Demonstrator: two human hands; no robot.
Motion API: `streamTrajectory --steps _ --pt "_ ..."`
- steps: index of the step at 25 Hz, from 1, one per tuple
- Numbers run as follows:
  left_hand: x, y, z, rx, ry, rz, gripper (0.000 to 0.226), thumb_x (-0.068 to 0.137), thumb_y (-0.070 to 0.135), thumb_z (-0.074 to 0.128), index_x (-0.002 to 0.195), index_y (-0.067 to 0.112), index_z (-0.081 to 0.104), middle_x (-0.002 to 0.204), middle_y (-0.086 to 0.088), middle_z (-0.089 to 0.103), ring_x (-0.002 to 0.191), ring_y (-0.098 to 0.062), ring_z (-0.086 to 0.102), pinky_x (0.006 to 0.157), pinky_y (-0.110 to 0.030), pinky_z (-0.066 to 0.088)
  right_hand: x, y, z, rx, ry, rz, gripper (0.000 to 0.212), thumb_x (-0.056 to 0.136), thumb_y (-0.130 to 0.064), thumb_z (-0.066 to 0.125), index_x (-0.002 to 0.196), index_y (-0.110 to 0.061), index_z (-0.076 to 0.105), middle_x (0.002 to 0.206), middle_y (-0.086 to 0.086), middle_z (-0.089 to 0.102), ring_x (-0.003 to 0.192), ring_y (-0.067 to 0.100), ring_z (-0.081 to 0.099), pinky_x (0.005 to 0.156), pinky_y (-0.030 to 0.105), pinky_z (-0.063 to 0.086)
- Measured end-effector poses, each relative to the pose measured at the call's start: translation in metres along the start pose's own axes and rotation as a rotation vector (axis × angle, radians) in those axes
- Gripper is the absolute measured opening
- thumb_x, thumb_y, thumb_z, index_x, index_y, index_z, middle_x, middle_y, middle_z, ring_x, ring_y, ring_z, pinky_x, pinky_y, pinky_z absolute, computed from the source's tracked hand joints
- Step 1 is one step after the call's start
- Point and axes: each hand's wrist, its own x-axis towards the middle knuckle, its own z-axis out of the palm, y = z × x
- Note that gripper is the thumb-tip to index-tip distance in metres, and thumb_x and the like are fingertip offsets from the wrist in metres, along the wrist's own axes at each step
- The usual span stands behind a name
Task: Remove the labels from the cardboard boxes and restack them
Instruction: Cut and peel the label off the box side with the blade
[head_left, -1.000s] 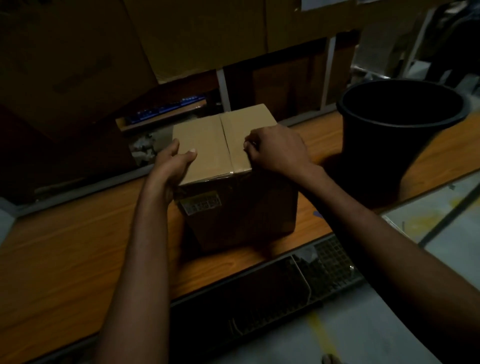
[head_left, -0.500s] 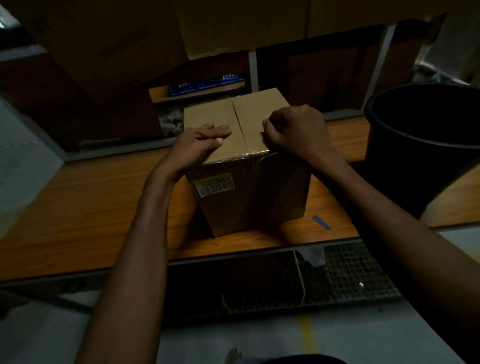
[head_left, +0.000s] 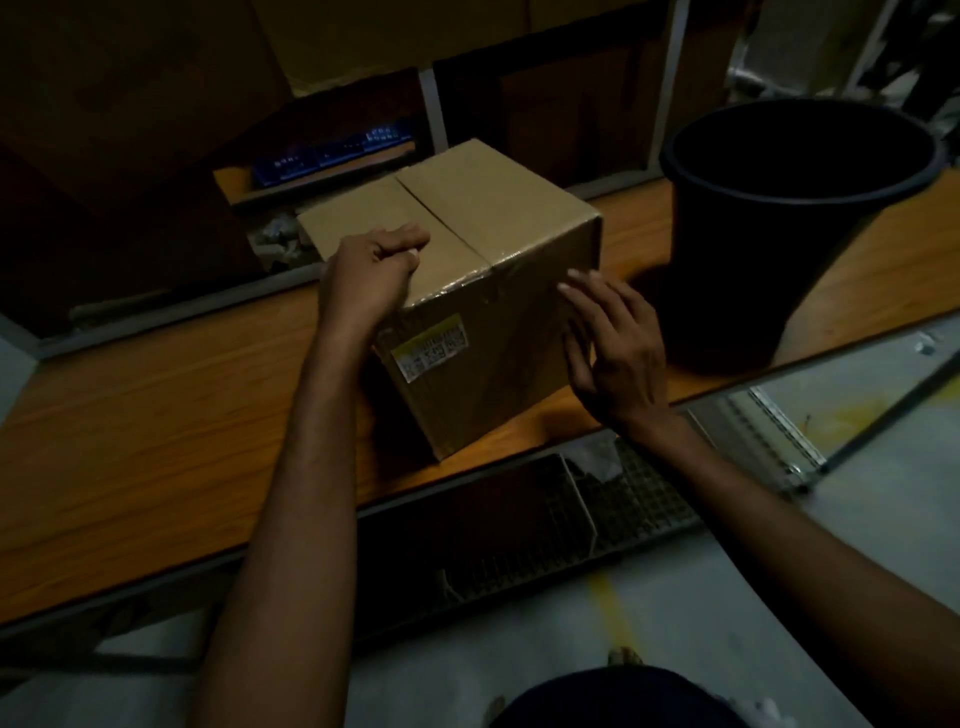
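Box (head_left: 498, 223) mid-frame on bench (head_left: 156, 415); label (head_left: 431, 347) still on near face. Left grip (head_left: 371, 270) fisted, empty, knuckles on lid, likely steadying. Right grip (head_left: 618, 343) flat-fingered against side, likely to turn label forward.

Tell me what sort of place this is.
Probably a warehouse or packing area: big cardboard cartons stand behind a wooden workbench, a taped box on it carries a printed shipping label, and a black bin sits beside it.
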Motion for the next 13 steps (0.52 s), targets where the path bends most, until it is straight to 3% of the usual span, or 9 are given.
streamTrajectory --steps 2,5,9,13 --pt "0.002 -0.006 -0.001 0.014 0.011 0.002 0.032 0.092 0.024 0.061 0.117 0.041 0.073 0.132 0.022 0.065 0.129 0.001 0.053 0.114 -0.039 0.043 -0.039 0.02 0.005 -0.06 -0.132 0.208 0.037 0.098 -0.018 0.059 0.133 -0.009 0.067 0.136 0.01 0.066 0.123 0.033 0.056 0.098 0.046 0.049" --pt "0.002 -0.007 0.0 0.007 0.015 0.003 0.033 0.088 0.033 0.059 0.113 0.05 0.071 0.129 0.028 0.065 0.128 -0.001 0.054 0.111 -0.043 0.046 -0.084 0.046 0.003 -0.23 -0.566 0.413 0.045 0.096 -0.017 0.06 0.14 -0.011 0.059 0.143 0.013 0.059 0.121 0.036 0.051 0.094 0.046 0.046" --pt "-0.002 -0.005 -0.001 0.025 0.027 0.027 0.034 0.087 0.036 0.057 0.115 0.051 0.07 0.129 0.029 0.065 0.13 -0.006 0.053 0.112 -0.046 0.043 -0.088 0.043 -0.001 -0.376 -0.839 0.385 0.076 0.088 -0.02 0.066 0.156 -0.016 0.034 0.164 0.009 0.033 0.14 0.036 0.037 0.106 0.049 0.038" --pt "-0.003 -0.006 -0.002 0.049 0.02 0.047 0.035 0.086 0.039 0.055 0.116 0.051 0.069 0.129 0.03 0.064 0.13 -0.009 0.053 0.11 -0.046 0.045 -0.089 0.031 0.01 -0.489 -0.832 0.24 0.062 0.093 -0.025 0.066 0.15 -0.016 0.043 0.156 0.009 0.041 0.135 0.035 0.042 0.099 0.047 0.041"
